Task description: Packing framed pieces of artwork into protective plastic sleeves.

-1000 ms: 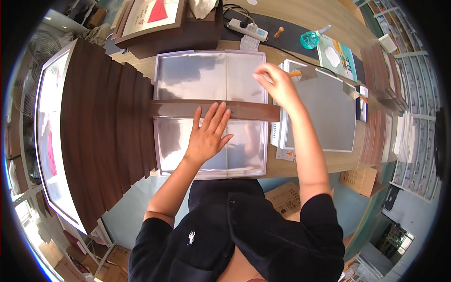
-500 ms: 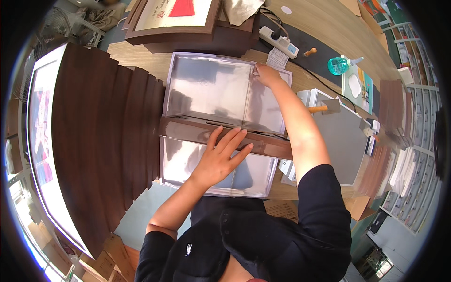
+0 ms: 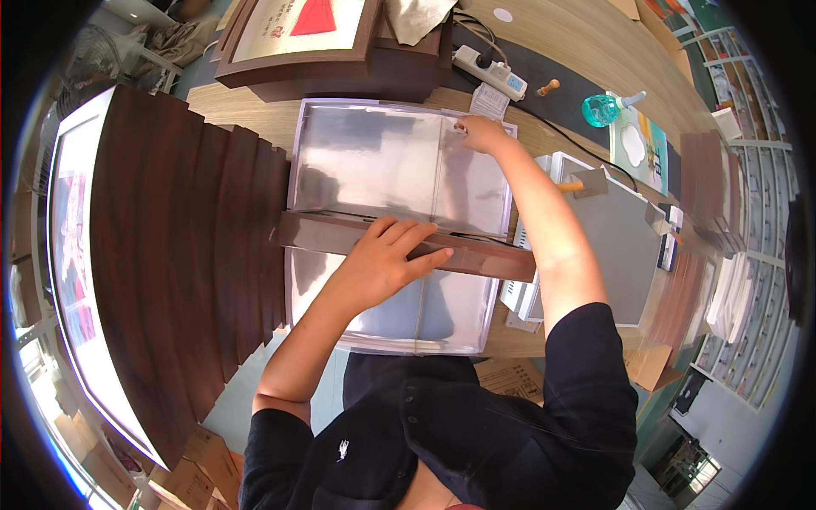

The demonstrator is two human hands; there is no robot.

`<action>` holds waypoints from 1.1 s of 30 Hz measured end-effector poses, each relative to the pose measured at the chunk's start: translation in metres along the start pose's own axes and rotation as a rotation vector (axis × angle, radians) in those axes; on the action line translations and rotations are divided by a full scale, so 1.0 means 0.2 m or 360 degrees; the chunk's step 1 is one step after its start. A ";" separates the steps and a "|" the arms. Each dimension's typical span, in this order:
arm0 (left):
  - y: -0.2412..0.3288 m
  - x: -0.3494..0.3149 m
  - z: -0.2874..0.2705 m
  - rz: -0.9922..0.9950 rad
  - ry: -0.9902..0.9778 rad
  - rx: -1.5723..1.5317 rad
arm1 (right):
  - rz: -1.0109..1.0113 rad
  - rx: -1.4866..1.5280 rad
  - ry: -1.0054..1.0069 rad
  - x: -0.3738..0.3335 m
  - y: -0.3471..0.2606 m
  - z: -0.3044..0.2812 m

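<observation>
A shiny silver sheet (image 3: 365, 161) lies flat on the wooden table, with a dark brown wooden bar (image 3: 476, 255) laid across its middle. My left hand (image 3: 387, 259) rests flat on the bar, fingers spread, pressing it down. My right hand (image 3: 476, 132) reaches to the sheet's far edge, where a thin line runs down the sheet, and its fingers are closed on a small tool whose tip touches the sheet.
A stack of dark wooden boards (image 3: 170, 255) lies to the left. Framed plaques (image 3: 297, 34) stand at the back. A power strip (image 3: 493, 72), a green spray bottle (image 3: 603, 109) and a grey board (image 3: 620, 246) are to the right.
My right hand has moved from the sheet's right side to its far edge. My left hand stays on the bar. The view has shifted closer.
</observation>
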State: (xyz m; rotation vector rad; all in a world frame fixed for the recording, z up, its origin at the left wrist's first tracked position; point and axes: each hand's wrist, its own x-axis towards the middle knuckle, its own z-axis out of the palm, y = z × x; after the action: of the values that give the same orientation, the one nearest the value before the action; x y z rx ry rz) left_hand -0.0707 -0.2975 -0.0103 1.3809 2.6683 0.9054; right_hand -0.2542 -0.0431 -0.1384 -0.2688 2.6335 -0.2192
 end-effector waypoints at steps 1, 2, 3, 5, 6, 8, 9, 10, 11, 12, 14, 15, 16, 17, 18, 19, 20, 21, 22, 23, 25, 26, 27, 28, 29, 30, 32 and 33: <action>0.00 0.00 0.00 -0.0009 -0.0002 0.0003 | -0.0001 -0.0001 0.0006 -0.01 -0.02 -0.03; 0.01 0.00 -0.01 -0.0019 -0.0004 0.0007 | 0.0020 -0.0059 -0.0100 -0.02 -0.04 -0.06; 0.01 0.00 -0.01 -0.0017 -0.0003 0.0013 | 0.0039 -0.0116 -0.0207 -0.03 -0.05 -0.08; 0.01 0.00 0.00 -0.0013 -0.0010 0.0029 | -0.0042 -0.0225 -0.0061 -0.06 -0.04 -0.05; 0.01 0.00 0.00 -0.0007 -0.0010 0.0034 | -0.0124 -0.0333 0.0071 -0.08 -0.04 -0.03; 0.02 0.02 -0.01 -0.0072 -0.0055 -0.0033 | -0.0188 -0.0232 0.0097 -0.08 -0.01 0.00; 0.02 0.02 0.00 -0.0065 -0.0061 -0.0041 | -0.0257 -0.0134 0.0119 -0.09 0.01 0.01; 0.01 0.02 0.01 -0.0067 -0.0029 0.0014 | -0.0263 -0.0127 0.0107 -0.10 -0.02 0.01; 0.01 0.02 0.01 -0.0055 0.0017 0.0085 | -0.0312 -0.0127 0.0187 -0.14 -0.06 -0.04; 0.02 0.01 0.00 -0.0053 0.0024 0.0095 | -0.0361 -0.0127 0.0265 -0.19 -0.10 -0.09; 0.01 0.02 0.00 -0.0030 0.0026 0.0077 | -0.0341 -0.0101 0.0330 -0.30 -0.14 -0.15; 0.00 0.02 0.00 -0.0034 0.0029 0.0076 | -0.0321 -0.0073 0.0403 -0.34 -0.16 -0.17; 0.00 0.03 0.01 -0.0030 0.0019 0.0054 | -0.0315 -0.0075 0.0402 -0.36 -0.16 -0.19; 0.00 0.04 0.01 -0.0025 0.0009 0.0034 | -0.0334 -0.0083 0.0550 -0.38 -0.15 -0.21; 0.00 0.04 0.01 -0.0020 0.0010 0.0033 | -0.0353 -0.0091 0.0701 -0.40 -0.14 -0.23; 0.00 0.04 0.00 -0.0018 0.0018 0.0028 | -0.0346 -0.0092 0.0703 -0.41 -0.15 -0.25; 0.00 0.04 0.00 -0.0016 0.0025 0.0025 | -0.0387 -0.0119 0.0695 -0.43 -0.17 -0.27; 0.00 0.04 0.00 -0.0009 0.0024 0.0026 | -0.0429 -0.0146 0.0687 -0.44 -0.18 -0.29; 0.00 0.03 0.00 -0.0024 0.0022 0.0028 | -0.0425 -0.0144 0.0692 -0.45 -0.19 -0.31; 0.01 0.03 0.00 -0.0040 0.0019 0.0032 | -0.0484 -0.0163 0.0717 -0.47 -0.20 -0.32; 0.02 0.03 0.00 -0.0051 0.0013 0.0040 | -0.0542 -0.0178 0.0747 -0.49 -0.20 -0.33; 0.03 0.03 0.00 -0.0067 0.0009 0.0043 | -0.0615 -0.0130 0.0840 -0.50 -0.20 -0.33; 0.02 0.03 0.00 -0.0063 0.0007 0.0046 | -0.0687 -0.0082 0.0933 -0.51 -0.20 -0.34; 0.02 0.03 0.01 -0.0071 0.0011 0.0052 | -0.0690 -0.0079 0.0935 -0.52 -0.21 -0.35; 0.02 0.02 0.01 -0.0078 0.0015 0.0056 | -0.0753 -0.0091 0.0945 -0.54 -0.22 -0.36; 0.01 0.03 0.00 -0.0078 0.0015 0.0058 | -0.0814 -0.0104 0.0954 -0.56 -0.24 -0.37; 0.00 0.03 -0.02 -0.0144 -0.0008 0.0042 | -0.0853 -0.0064 0.0923 -0.65 -0.29 -0.41; -0.01 0.03 -0.02 -0.0150 -0.0005 0.0045 | -0.0884 -0.0024 0.0891 -0.70 -0.31 -0.42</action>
State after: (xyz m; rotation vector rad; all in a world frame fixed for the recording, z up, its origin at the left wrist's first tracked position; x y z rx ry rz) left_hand -0.0771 -0.2967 -0.0068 1.2477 2.7281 0.8597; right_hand -0.1643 -0.0634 0.0093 -1.0837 3.0389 -0.5197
